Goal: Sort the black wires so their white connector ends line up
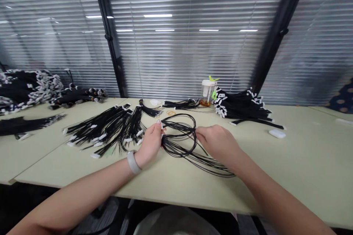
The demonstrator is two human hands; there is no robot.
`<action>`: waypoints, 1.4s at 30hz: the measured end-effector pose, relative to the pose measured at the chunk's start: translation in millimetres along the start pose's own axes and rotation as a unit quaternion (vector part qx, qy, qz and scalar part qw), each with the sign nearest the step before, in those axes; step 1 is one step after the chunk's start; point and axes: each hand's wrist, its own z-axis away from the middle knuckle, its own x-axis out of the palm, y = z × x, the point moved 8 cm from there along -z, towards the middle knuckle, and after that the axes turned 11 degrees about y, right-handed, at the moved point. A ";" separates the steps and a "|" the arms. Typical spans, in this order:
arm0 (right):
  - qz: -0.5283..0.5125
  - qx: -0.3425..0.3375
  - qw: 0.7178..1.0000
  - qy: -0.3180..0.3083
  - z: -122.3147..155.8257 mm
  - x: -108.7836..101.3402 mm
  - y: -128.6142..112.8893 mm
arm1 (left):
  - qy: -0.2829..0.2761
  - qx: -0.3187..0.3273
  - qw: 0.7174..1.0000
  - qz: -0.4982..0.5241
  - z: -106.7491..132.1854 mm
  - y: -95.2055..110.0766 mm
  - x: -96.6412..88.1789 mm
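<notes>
A bundle of thin black cables (179, 148) is looped between my hands above the table. My left hand (152, 140) is closed around its left end, where a bit of white connector shows by the thumb. On the right side of the loop, my right hand (219, 144) pinches the wires, its fingertips partly hidden behind the hand. Loose cable ends trail under my right wrist. Just left of my left hand lies a spread of black cables with white connectors (104, 126).
A lidded clear cup (207, 93) stands near the blinds beside a stack of cables (239, 104). Yellow rubber bands (171, 112) lie behind the loop. A white case (277, 133) sits to the right. More cable heaps (27, 88) fill the far left of the table (311, 169).
</notes>
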 end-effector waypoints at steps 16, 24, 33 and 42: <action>-0.578 0.123 0.775 0.223 1.1 -25.9 15.9 | 0.027 -0.004 0.998 0.053 -6.4 -1.1 -5.0; -0.642 0.083 0.733 0.210 6.5 -51.4 -6.1 | -0.060 -0.127 0.968 0.206 3.8 15.8 6.6; -0.613 0.069 0.751 0.237 45.1 -51.4 -4.9 | -0.262 -0.260 0.884 0.286 28.3 18.6 23.4; -0.603 0.008 0.769 0.210 41.9 -70.4 -13.1 | -0.213 -0.262 0.911 0.236 22.5 15.0 28.6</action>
